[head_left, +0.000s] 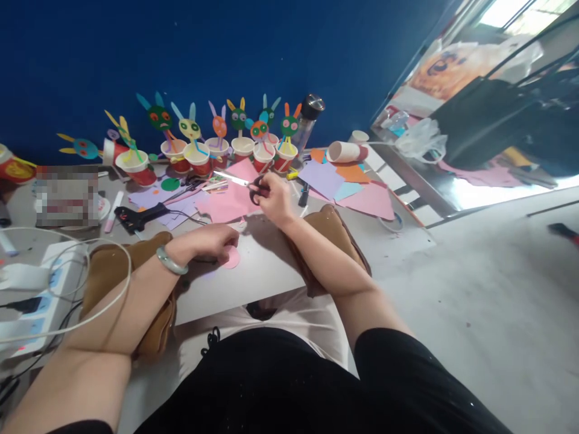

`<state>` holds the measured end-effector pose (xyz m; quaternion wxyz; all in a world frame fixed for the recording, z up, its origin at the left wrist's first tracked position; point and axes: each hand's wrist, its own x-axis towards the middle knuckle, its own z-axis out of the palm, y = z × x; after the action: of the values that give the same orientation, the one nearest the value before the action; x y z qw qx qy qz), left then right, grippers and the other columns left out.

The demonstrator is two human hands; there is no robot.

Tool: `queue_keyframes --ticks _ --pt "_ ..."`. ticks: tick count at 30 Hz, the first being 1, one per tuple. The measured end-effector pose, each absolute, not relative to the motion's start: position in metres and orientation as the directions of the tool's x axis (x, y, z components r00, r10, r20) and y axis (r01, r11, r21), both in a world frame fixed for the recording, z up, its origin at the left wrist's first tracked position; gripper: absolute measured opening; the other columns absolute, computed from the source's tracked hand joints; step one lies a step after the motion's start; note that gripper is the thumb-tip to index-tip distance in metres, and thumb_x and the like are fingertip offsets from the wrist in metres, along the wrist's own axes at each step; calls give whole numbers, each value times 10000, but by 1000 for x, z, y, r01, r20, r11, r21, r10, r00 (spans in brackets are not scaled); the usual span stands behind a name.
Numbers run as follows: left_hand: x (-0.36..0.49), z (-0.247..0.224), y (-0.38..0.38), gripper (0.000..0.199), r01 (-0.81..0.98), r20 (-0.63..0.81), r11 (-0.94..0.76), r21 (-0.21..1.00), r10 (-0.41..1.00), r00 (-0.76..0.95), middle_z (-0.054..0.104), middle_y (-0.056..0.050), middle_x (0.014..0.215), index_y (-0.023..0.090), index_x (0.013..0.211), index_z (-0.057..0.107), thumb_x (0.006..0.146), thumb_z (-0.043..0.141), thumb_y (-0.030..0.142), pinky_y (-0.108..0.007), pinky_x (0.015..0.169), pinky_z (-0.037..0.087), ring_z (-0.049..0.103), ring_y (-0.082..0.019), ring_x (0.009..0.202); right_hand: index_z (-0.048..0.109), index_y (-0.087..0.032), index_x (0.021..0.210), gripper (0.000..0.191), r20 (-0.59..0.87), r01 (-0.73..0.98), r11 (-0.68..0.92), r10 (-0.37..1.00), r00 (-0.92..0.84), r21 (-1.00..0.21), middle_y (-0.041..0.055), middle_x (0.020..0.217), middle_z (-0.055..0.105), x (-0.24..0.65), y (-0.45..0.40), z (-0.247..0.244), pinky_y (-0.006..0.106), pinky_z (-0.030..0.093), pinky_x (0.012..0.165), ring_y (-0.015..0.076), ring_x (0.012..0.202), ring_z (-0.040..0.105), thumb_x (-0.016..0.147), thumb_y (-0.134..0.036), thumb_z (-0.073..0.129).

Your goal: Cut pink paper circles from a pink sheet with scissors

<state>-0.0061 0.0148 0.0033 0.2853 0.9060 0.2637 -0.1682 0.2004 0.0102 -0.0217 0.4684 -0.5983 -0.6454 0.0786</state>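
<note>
My right hand [275, 202] is closed round the handles of a pair of scissors [235, 179], whose blades point left above a sheet of pink paper [233, 202]. Close to the table's front edge, the fingers of my left hand [218, 241] pinch a small pink paper circle [232, 258]. A black glue gun [140, 217] lies left of the pink sheet, with its cord running toward my left hand. Near it, a dark green paper circle [170, 184] rests on purple paper scraps.
Paper cups [197, 158] with bunny figures stand in a row along the blue wall, beside a glass bottle [307, 123]. Coloured sheets [321, 179] and stacked cups [346, 152] lie at right. Brown cushions [332, 241] sit under my forearms; a power strip [49, 289] is at left.
</note>
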Motion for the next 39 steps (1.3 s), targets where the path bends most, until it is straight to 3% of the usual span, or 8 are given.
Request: queue_keyframes --ticks 5,11,14,17,23,26,28,39 --pt "-7 7 11 168 587 -443 -685 432 406 800 614 -7 736 196 791 596 623 599 192 -284 579 301 507 -163 667 449 -229 766 197 636 671 284 682 362 -685 -32 767 534 265 4 3 271 430 651 114 672 485 760 -179 640" --pt "-9 -2 18 205 515 -411 -719 465 340 846 595 -14 763 196 779 575 588 640 228 -288 577 296 493 -169 678 334 -245 602 403 587 674 -106 405 701 -731 -58 625 378 406 -6 -11 291 325 601 96 598 334 695 -154 715" --pt "-9 -7 20 163 471 -375 -748 468 314 872 585 -20 773 189 735 554 599 628 240 -288 582 299 491 -169 695 329 -250 550 421 537 654 -205 422 730 -728 -66 562 324 441 -22 -16 300 286 580 93 560 300 728 -236 711" --pt "-8 -8 19 136 470 -370 -741 480 314 874 570 -9 728 185 719 556 616 621 244 -285 570 286 478 -158 663 374 -247 517 432 530 700 -227 510 677 -677 -77 566 280 439 -38 -20 314 308 594 99 567 298 665 -303 776" --pt "-5 -1 14 146 495 -393 -663 562 313 865 515 31 603 190 644 525 574 651 163 -283 530 259 430 -131 569 557 -230 714 282 549 866 21 781 298 -500 49 767 635 356 -75 -23 380 431 700 205 714 552 701 -425 761" --pt "-4 0 13 155 462 -361 -668 584 296 884 516 31 601 191 638 526 586 663 140 -293 544 292 449 -141 580 594 -236 778 188 544 951 235 834 -93 -198 82 881 697 320 -104 -23 451 456 839 278 872 637 764 -380 714" --pt "-4 0 14 162 468 -354 -663 584 310 882 506 31 596 195 633 524 604 672 136 -300 542 293 445 -147 583 602 -240 819 146 557 949 285 814 -167 -132 96 954 715 304 -121 -27 463 471 845 298 928 657 814 -369 670" --pt "-9 -10 30 144 455 -134 -671 585 474 870 621 -22 768 164 810 619 667 603 177 -291 606 323 498 -166 690 544 -254 856 160 546 915 104 826 139 -390 96 937 730 238 -181 -73 504 535 812 307 887 702 822 -345 672"
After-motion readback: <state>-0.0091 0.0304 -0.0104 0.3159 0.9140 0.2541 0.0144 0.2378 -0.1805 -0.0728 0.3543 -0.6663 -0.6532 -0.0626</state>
